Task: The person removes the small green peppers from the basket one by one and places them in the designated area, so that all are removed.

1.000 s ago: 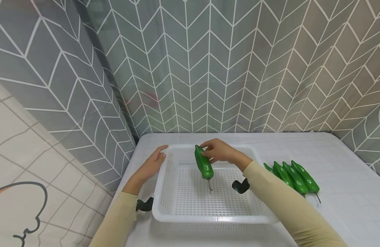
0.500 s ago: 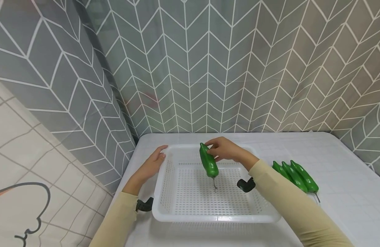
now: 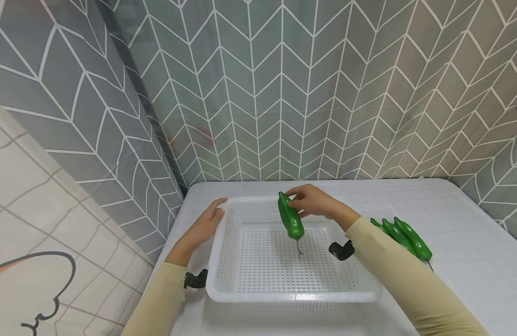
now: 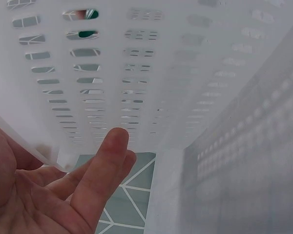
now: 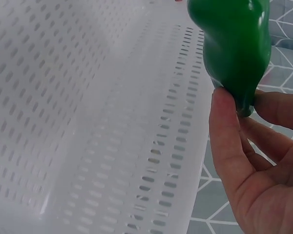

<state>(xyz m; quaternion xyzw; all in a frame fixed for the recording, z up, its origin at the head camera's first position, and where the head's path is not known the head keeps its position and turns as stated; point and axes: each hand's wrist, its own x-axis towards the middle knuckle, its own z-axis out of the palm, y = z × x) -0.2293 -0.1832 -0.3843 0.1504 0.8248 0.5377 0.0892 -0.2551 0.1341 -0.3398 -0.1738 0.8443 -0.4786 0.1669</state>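
Note:
A long, glossy green pepper (image 3: 290, 215) with a thin stem hangs over the basket, stem end down. My right hand (image 3: 315, 202) pinches it near its pointed tip between thumb and fingers, also seen in the right wrist view with the pepper (image 5: 237, 46) above the fingers. The white perforated plastic basket (image 3: 293, 297) lies below. My left hand (image 3: 202, 228) holds the basket's left rim near the far corner. In the left wrist view, the left hand's fingers (image 4: 100, 178) lie under the rim against the outer wall, with part of the thumb hidden behind the rim.
Several more green peppers (image 3: 414, 237) lie side by side right of the basket, partly hidden by the right sleeve (image 3: 403, 275). The white-covered table (image 3: 464, 261) ends at a grey patterned curtain (image 3: 262, 93) behind. Dark wrist mounts (image 3: 341, 251) sit on both wrists.
My right hand has moved a little to the right and away from me with the pepper. The right sleeve covers more of the loose peppers. My left hand stays at the rim.

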